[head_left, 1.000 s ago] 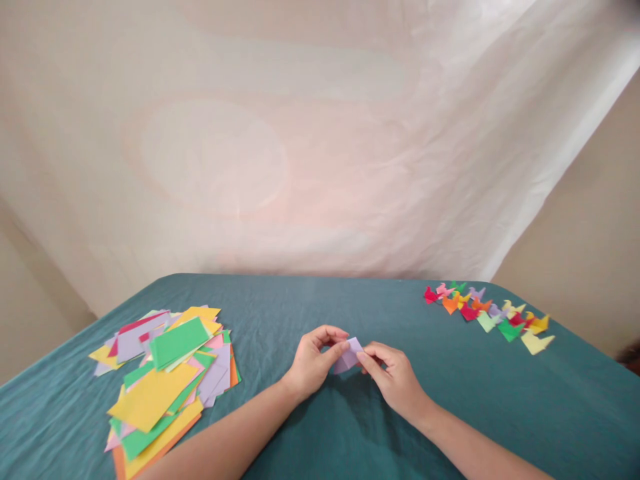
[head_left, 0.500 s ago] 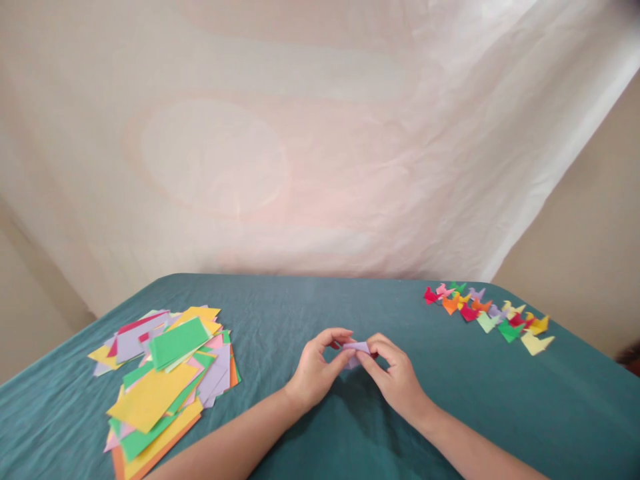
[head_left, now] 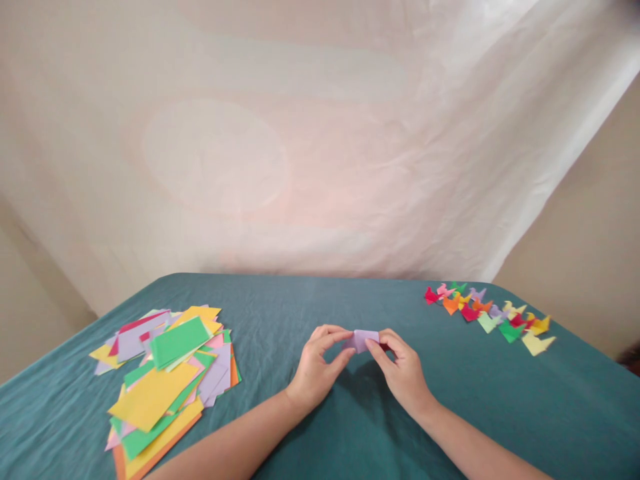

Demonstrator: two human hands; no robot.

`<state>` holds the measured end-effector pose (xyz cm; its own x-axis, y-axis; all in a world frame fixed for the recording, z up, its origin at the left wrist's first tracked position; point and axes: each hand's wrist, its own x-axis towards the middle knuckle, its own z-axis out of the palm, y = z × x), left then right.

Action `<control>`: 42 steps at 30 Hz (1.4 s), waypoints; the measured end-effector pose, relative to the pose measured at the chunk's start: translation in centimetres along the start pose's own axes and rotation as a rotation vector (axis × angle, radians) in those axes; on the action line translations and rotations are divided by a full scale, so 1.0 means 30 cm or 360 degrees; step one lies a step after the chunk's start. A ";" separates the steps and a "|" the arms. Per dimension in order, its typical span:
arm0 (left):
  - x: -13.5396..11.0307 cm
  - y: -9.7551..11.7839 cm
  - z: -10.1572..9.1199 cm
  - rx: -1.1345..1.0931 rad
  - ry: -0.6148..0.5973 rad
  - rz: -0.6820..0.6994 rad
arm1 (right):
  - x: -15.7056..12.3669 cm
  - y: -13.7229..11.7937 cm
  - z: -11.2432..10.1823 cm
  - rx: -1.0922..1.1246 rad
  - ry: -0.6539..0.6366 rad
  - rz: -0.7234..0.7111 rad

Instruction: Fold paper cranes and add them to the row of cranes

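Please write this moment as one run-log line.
Left hand: holds purple paper; right hand: holds same paper; table left: coloured sheets; table right: folded paper birds

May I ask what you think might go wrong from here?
The small purple paper is pinched by the left hand and the right hand, so it might slip or crease crookedly if the grips pull unevenly. The loose paper pile lies close to the left forearm, which could nudge it.

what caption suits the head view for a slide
Left hand and right hand hold folded lilac paper between loose coloured sheets and small paper birds.
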<state>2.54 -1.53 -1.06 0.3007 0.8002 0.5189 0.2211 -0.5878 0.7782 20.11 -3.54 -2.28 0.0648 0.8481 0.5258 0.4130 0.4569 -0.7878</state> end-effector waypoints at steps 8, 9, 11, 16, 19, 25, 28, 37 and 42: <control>0.012 -0.013 -0.002 -0.0115 0.0031 -0.0157 | -0.004 0.005 0.005 0.0042 -0.0135 -0.0065; 0.013 -0.015 -0.002 -0.0133 0.0028 -0.0168 | -0.004 0.003 0.005 0.0044 -0.0148 -0.0070; 0.013 -0.016 -0.002 -0.0147 0.0029 -0.0177 | -0.005 -0.001 0.003 0.0042 -0.0168 -0.0075; 0.010 -0.004 -0.004 -0.0138 -0.0009 -0.0133 | -0.007 -0.006 -0.002 0.0040 -0.0219 -0.0088; 0.009 0.002 -0.006 -0.0137 -0.0031 -0.0109 | -0.008 -0.006 -0.002 0.0036 -0.0238 -0.0088; 0.010 -0.002 -0.010 -0.0129 -0.0035 -0.0076 | -0.005 -0.015 -0.002 0.0035 -0.0251 -0.0089; 0.010 -0.002 -0.011 -0.0103 -0.0031 -0.0061 | -0.004 -0.020 -0.005 0.0027 -0.0254 -0.0104; 0.011 -0.018 -0.004 -0.0042 0.0080 -0.0110 | 0.003 0.015 0.002 0.0124 -0.0089 0.0070; 0.005 -0.014 -0.002 0.0025 0.0067 -0.0086 | 0.007 0.025 0.003 0.0186 -0.0067 0.0188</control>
<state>2.45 -1.16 -1.28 0.2485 0.8348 0.4914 0.2507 -0.5454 0.7998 20.37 -2.98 -2.79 0.0674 0.9071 0.4155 0.2961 0.3795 -0.8765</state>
